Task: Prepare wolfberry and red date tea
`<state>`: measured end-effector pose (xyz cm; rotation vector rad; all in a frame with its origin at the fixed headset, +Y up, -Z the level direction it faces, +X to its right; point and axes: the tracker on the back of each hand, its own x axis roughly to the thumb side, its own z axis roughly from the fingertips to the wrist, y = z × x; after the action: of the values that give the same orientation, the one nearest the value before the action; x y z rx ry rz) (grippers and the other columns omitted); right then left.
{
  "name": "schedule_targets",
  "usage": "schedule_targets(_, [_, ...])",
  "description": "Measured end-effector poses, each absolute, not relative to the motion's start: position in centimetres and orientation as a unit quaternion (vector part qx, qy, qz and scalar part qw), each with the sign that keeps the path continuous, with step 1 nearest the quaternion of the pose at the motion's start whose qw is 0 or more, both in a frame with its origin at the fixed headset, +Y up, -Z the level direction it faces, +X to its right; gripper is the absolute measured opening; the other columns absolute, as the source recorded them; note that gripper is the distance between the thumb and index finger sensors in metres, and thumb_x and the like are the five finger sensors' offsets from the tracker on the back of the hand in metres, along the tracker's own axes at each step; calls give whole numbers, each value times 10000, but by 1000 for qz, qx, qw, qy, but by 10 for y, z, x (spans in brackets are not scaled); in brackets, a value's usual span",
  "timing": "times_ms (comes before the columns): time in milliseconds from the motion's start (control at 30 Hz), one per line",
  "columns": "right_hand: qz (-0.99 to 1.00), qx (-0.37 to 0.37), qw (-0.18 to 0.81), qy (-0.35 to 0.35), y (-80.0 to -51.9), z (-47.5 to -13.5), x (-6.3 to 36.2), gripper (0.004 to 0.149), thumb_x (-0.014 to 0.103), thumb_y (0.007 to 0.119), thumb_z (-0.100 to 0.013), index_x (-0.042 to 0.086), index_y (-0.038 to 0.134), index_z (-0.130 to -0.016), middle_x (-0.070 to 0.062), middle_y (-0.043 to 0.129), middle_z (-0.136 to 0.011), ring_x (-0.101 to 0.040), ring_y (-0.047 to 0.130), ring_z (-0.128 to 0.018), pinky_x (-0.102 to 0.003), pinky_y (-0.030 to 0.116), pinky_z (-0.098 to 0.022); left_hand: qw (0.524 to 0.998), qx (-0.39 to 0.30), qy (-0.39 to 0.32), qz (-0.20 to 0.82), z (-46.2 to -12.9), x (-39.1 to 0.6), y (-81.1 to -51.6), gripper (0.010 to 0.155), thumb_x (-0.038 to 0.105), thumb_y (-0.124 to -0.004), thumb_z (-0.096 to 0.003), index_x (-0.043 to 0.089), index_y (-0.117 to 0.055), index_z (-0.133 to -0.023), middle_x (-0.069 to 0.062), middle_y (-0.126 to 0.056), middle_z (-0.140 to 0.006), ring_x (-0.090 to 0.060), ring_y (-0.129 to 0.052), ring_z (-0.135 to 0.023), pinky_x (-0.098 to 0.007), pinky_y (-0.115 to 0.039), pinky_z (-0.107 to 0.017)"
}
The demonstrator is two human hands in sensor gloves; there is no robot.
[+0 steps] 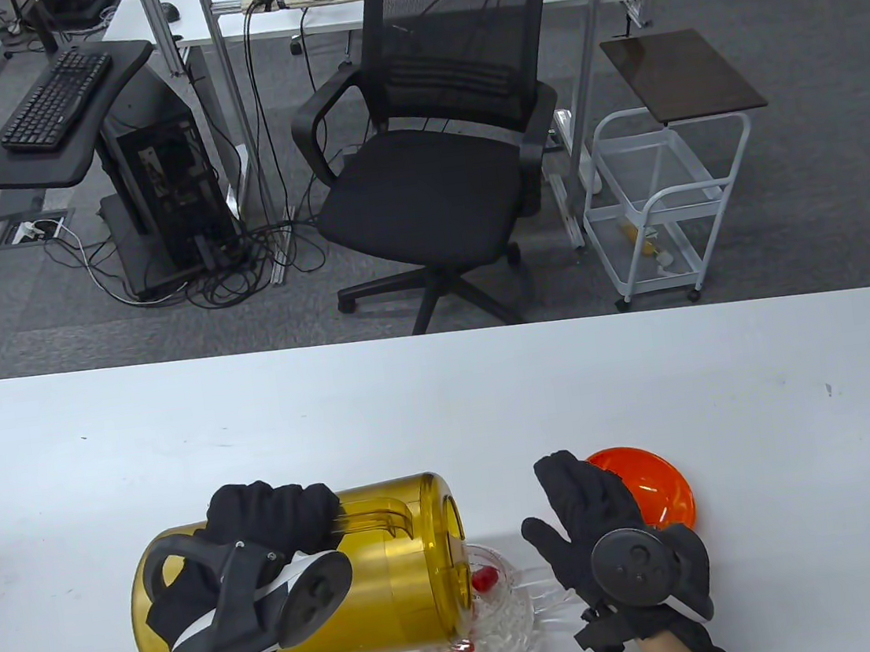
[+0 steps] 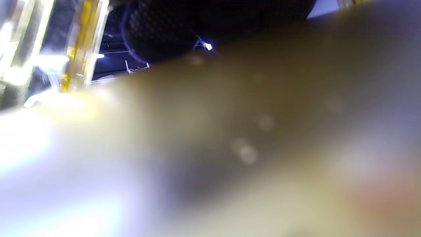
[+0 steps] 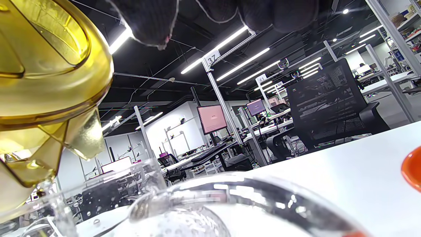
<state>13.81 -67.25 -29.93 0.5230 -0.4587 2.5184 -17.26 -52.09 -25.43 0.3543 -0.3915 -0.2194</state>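
Amber pitcher tipped sideways, spout over clear glass mug holding red dates.

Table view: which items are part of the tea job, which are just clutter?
In use: yellow pitcher, tipped over the glass cup by the left hand; red pieces in the cup; right hand at the cup's handle.
Idle: orange lid, office chair, white cart.

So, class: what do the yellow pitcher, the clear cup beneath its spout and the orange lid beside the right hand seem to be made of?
Yellow pitcher: translucent amber plastic, probably; see-through with thick moulded edges.
Clear cup: glass or clear hard plastic; colourless, glossy, with a dimpled pattern, red pieces visible through it.
Orange lid: glossy, slightly translucent plastic, judging by its shine.
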Motion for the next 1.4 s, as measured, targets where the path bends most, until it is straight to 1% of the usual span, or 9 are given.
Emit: schedule_targets(1400, [931, 201, 255, -166, -674, -299, 134, 688, 375, 770, -540, 22, 539, -1083, -304, 582, -1059, -537, 666, -929, -712, 488, -679, 957, 179, -190, -126, -254, -170, -520, 308, 444, -756, -548, 198, -840, -714, 57, -945, -430, -215, -984, -441, -472, -762, -566])
